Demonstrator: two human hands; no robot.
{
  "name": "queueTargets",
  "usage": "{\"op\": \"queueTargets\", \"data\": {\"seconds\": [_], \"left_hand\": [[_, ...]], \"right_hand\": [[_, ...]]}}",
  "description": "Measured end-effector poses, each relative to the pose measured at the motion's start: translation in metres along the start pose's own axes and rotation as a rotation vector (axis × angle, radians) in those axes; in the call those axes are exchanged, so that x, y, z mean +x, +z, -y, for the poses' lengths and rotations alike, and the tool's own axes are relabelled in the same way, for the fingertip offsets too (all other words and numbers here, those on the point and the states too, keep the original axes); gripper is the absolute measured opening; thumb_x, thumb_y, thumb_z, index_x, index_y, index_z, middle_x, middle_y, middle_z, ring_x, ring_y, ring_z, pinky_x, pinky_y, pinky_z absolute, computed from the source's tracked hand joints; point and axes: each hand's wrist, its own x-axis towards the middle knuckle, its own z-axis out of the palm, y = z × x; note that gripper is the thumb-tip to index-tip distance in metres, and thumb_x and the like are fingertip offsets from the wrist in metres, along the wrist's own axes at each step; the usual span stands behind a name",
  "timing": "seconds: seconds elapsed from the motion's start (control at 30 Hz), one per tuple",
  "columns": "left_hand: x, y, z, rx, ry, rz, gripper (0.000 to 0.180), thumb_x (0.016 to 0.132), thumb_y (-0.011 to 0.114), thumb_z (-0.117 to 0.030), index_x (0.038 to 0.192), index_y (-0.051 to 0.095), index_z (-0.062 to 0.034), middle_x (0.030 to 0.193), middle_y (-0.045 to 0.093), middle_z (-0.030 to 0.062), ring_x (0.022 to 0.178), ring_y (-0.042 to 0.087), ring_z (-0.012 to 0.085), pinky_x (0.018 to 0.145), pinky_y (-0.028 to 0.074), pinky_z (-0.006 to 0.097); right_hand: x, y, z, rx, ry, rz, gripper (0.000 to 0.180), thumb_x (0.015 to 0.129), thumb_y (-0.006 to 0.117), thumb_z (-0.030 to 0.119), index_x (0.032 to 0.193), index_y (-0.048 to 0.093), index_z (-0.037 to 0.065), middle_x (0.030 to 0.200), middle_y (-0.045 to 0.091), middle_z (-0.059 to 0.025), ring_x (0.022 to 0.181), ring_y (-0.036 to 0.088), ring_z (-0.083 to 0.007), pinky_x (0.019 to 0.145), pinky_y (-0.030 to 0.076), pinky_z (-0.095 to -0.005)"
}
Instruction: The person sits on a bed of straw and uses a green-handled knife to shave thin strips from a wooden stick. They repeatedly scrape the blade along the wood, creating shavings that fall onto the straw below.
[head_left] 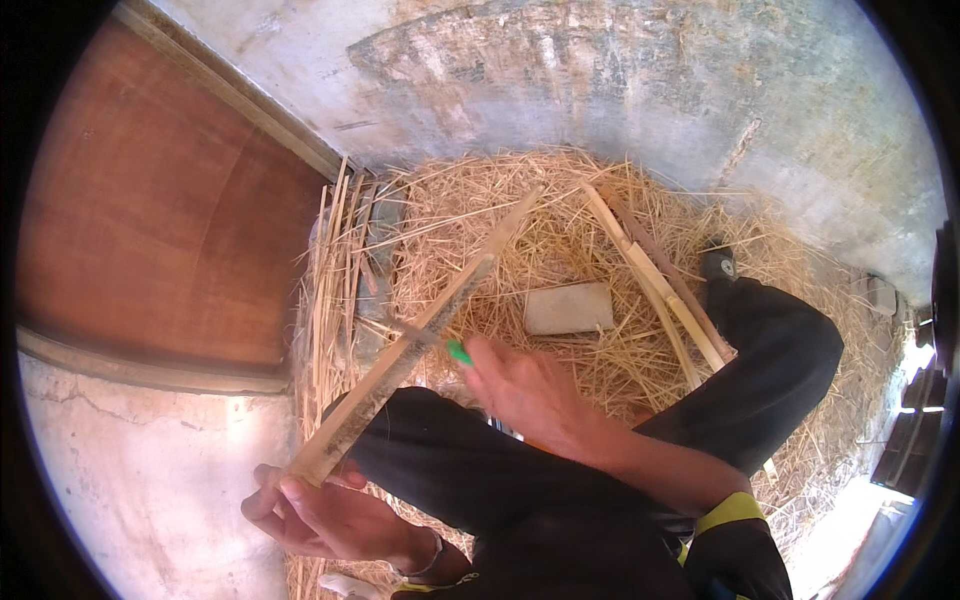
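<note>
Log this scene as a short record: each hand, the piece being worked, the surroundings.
Left hand: grips the near end of a pale strip
Right hand: holds a green-handled tool, its blade blurred across the strip
Strip position: slanting, far end to the right
Nearby: rectangular block on straw
Backdrop: stained wall, brown panel at left

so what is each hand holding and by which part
The left hand grips a long, flat, tan wooden strip by its near end; the right hand holds a blurred, green-handled bladed tool by its handle.
</note>
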Motion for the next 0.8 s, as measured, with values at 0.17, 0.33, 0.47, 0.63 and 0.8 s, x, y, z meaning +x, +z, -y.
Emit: {"op": "queueTargets", "data": {"seconds": [0.17, 0.33, 0.47, 0.63, 0.8], "left_hand": [[-0.008, 0.005, -0.008, -0.115, -0.026, 0.047, 0.023, 0.089, 0.056, -0.022, 0.087, 0.042, -0.0033, 0.073, 0.036, 0.0075, 0.048, 0.044, 0.0116, 0.035, 0.035, 0.018], [-0.003, -0.013, -0.002, -0.146, 0.147, 0.278, 0.028, 0.086, 0.061, -0.022, 0.098, 0.046, -0.0015, 0.081, 0.046, 0.0135, 0.051, 0.051, 0.0148, 0.038, 0.048, 0.02], [0.0, -0.023, -0.001, -0.104, 0.185, 0.378, 0.031, 0.085, 0.061, -0.02, 0.103, 0.047, 0.0014, 0.089, 0.047, 0.0155, 0.066, 0.052, 0.0162, 0.04, 0.047, 0.022], [0.003, -0.024, -0.006, -0.074, 0.156, 0.425, 0.032, 0.085, 0.06, -0.021, 0.104, 0.048, 0.002, 0.092, 0.048, 0.0166, 0.069, 0.054, 0.0181, 0.042, 0.048, 0.023], [0.009, -0.03, -0.004, -0.137, 0.138, 0.498, 0.031, 0.085, 0.059, -0.02, 0.104, 0.048, 0.0023, 0.092, 0.049, 0.0166, 0.069, 0.053, 0.0189, 0.045, 0.049, 0.025]], "right_hand": [[-0.001, -0.005, 0.012, 0.049, -0.041, -0.057, 0.023, 0.092, 0.053, 0.024, 0.098, 0.047, 0.002, 0.071, 0.058, -0.017, 0.053, 0.059, -0.0345, 0.045, 0.046, -0.0429], [0.0, -0.038, 0.032, 0.293, -0.111, -0.029, 0.028, 0.094, 0.05, 0.031, 0.093, 0.048, 0.003, 0.068, 0.058, -0.0143, 0.049, 0.057, -0.0318, 0.042, 0.043, -0.0405], [-0.011, -0.06, 0.052, 0.346, -0.095, 0.126, 0.032, 0.094, 0.049, 0.035, 0.086, 0.049, 0.004, 0.061, 0.056, -0.0119, 0.046, 0.056, -0.0315, 0.041, 0.042, -0.04], [-0.017, -0.049, 0.051, 0.145, 0.112, 0.114, 0.029, 0.093, 0.051, 0.032, 0.084, 0.052, 0.004, 0.053, 0.052, -0.0138, 0.048, 0.056, -0.0342, 0.045, 0.043, -0.0424], [-0.018, -0.058, 0.055, 0.199, 0.075, 0.232, 0.033, 0.096, 0.046, 0.033, 0.083, 0.05, 0.003, 0.051, 0.052, -0.0163, 0.048, 0.055, -0.0366, 0.045, 0.043, -0.0453]]}}
